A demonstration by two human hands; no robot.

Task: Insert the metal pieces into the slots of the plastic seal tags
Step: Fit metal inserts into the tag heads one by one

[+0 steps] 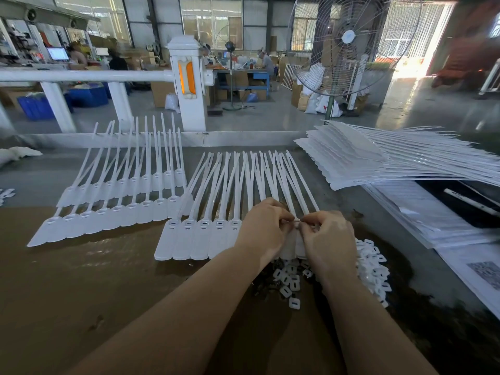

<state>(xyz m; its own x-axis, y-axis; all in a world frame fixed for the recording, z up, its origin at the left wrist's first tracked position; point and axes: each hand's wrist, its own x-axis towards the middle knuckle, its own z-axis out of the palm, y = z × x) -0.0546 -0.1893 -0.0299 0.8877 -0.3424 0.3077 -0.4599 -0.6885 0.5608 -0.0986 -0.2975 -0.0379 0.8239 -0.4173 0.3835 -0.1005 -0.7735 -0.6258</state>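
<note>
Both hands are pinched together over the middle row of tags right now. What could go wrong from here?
1. The left hand and right hand cover the slot they are working on, so a crooked metal piece might go unnoticed.
2. The loose white caps lie heaped right under the right wrist; a sweep could scatter them.
3. The middle row of tags overlaps tightly, so nudging one may shift its neighbours.

Factory hall: grey glossy floor [284,115], big windows [211,21], pedestal fan [347,41].
</note>
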